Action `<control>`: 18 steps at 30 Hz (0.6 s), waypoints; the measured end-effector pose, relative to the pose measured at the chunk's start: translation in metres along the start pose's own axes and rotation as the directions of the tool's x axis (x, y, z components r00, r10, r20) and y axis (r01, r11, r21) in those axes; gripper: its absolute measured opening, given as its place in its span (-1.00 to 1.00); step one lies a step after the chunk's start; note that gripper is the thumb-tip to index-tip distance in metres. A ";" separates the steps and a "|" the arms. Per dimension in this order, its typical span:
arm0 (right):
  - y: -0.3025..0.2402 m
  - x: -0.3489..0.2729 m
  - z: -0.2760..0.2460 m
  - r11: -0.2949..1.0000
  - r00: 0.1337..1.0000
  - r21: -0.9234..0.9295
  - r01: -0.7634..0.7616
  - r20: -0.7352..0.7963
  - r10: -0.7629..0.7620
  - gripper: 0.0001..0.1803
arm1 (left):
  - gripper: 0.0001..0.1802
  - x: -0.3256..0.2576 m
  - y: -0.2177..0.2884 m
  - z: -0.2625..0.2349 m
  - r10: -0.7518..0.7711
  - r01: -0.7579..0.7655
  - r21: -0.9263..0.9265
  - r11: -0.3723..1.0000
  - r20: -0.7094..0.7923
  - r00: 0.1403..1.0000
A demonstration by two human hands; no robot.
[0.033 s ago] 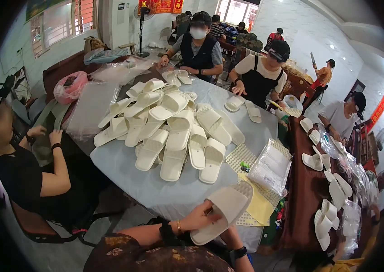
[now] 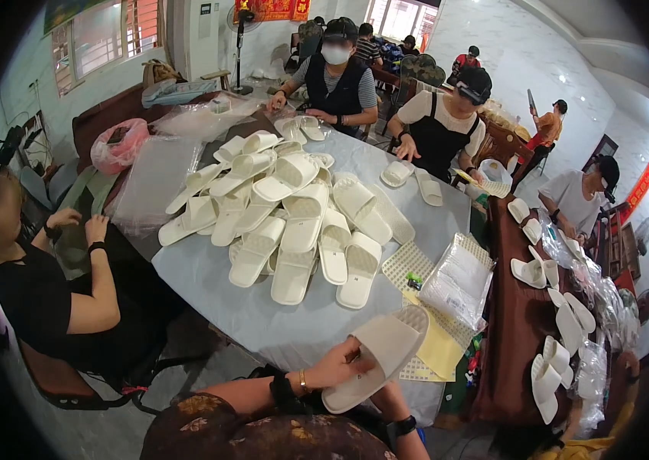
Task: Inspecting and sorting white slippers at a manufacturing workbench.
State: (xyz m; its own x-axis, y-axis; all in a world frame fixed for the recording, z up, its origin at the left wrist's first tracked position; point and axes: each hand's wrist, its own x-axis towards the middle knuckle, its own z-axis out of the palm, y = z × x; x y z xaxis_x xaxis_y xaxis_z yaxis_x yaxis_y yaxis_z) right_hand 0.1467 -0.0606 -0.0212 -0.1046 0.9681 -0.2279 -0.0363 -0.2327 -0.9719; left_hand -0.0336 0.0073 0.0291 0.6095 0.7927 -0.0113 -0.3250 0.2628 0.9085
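— Pale blue-grey cover on this tabletop (image 2: 229, 318), right up against where the wearer sits. What's up close?

— Nearest is one white slipper (image 2: 390, 345), up at the near edge of the table, tilted, toe pointing away and right. Left hand (image 2: 334, 366) is gripping it by the side, at the edge of the strap, with a digit over the insole.

— And the other one?

— Right hand (image 2: 390, 400) is tucked up behind the sole, touching it from below. Most of its fingers are hidden, so can't tell how firmly it's closed.

— Anything different from the earlier frame?

— Honestly, hardly. Same slipper, same grip, same spot. Pile looks identical too.

— OK, keep going outward.

— Just past the slipper: yellow paper (image 2: 441, 349), then a dotted sheet (image 2: 395, 268) with a little green thing (image 2: 414, 280) on it, and a clear plastic packet (image 2: 456, 282) beside that. Mid-table is the big heap of white slippers (image 2: 299, 222), stacked every which way. Off to the right, a brown-covered table (image 2: 502, 330) has more slippers (image 2: 544, 389) along it.

— Who else is around?

— Person in black (image 2: 29, 299) seated at left, both hands raised. Across the table, a masked co-worker (image 2: 336, 92) in a dark vest, and another in a cream-and-black top (image 2: 443, 126) with loose slippers in front. Way back: a standing fan (image 2: 245, 50).
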 end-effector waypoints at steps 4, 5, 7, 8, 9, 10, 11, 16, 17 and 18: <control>0.012 0.013 0.009 0.950 0.999 0.309 -0.033 0.022 0.027 -0.59 | -0.42 0.000 0.001 0.001 0.035 -0.032 -0.037 0.999 0.080 0.996; 0.009 0.015 0.011 0.986 0.997 0.164 0.041 0.065 -0.052 -0.60 | -0.43 -0.001 0.000 -0.001 0.033 -0.032 -0.011 0.999 0.096 0.995; 0.004 0.014 0.014 0.987 0.999 0.158 0.025 0.021 -0.029 -0.60 | -0.44 -0.002 0.001 -0.007 -0.017 0.020 -0.022 1.000 0.111 0.994; -0.002 0.012 0.016 0.988 1.000 0.154 0.011 -0.022 -0.007 -0.59 | -0.46 -0.003 0.003 -0.009 -0.067 0.072 -0.031 0.997 0.126 0.990; -0.008 0.009 0.019 0.988 1.000 0.153 0.006 -0.019 -0.003 -0.59 | -0.46 -0.004 0.005 -0.011 -0.068 0.073 -0.035 0.997 0.122 0.990; -0.015 0.005 0.023 0.958 0.997 0.280 0.061 -0.061 -0.046 -0.56 | -0.49 -0.005 0.009 -0.012 -0.044 0.054 -0.076 0.996 0.131 0.990; -0.019 0.002 0.023 0.909 0.990 0.399 0.124 -0.114 -0.085 -0.52 | -0.51 -0.006 0.011 -0.011 -0.019 0.036 -0.115 0.993 0.145 0.989; -0.005 0.005 0.007 0.879 0.978 0.458 0.137 -0.204 -0.046 -0.30 | -0.52 -0.005 -0.002 -0.021 -0.054 0.059 -0.142 0.988 0.039 0.998; -0.009 0.005 0.009 0.864 0.966 0.471 0.176 -0.253 -0.059 -0.25 | -0.53 -0.005 -0.006 -0.022 -0.052 0.049 -0.187 0.981 -0.012 0.999; -0.012 0.004 0.012 0.864 0.966 0.472 0.175 -0.252 -0.058 -0.25 | -0.53 -0.004 -0.014 -0.025 -0.053 0.049 -0.187 0.981 -0.013 0.999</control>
State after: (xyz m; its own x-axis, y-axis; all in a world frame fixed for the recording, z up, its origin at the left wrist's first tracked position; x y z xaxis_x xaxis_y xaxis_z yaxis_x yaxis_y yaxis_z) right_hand 0.1350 -0.0550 -0.0102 0.1515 0.9722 -0.1785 -0.5184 -0.0756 -0.8518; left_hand -0.0499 0.0139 0.0057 0.6160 0.7851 -0.0646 -0.4242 0.3997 0.8126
